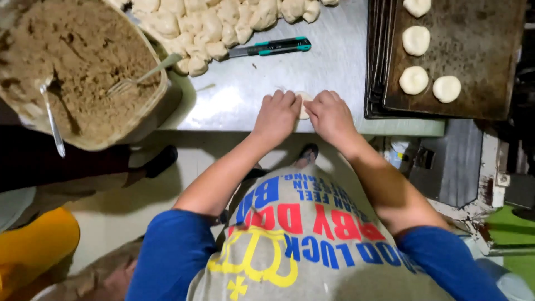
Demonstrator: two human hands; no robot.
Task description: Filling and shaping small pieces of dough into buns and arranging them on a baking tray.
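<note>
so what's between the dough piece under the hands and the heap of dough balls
In the head view, only bare steel table lies between the dough piece and the heap; the teal-handled cutter sits near the heap's edge.

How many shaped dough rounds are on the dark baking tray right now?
4 show on the baking tray: one cut off by the top edge, one below it, and two side by side nearest the person. More may lie beyond the frame.

You have bare table [262, 78] just beyond your hands [304, 117]. The dough pile [217, 22] and knife [270, 47] block the far side, the bowl [83, 72] the left, the tray [462, 56] the right.
</note>
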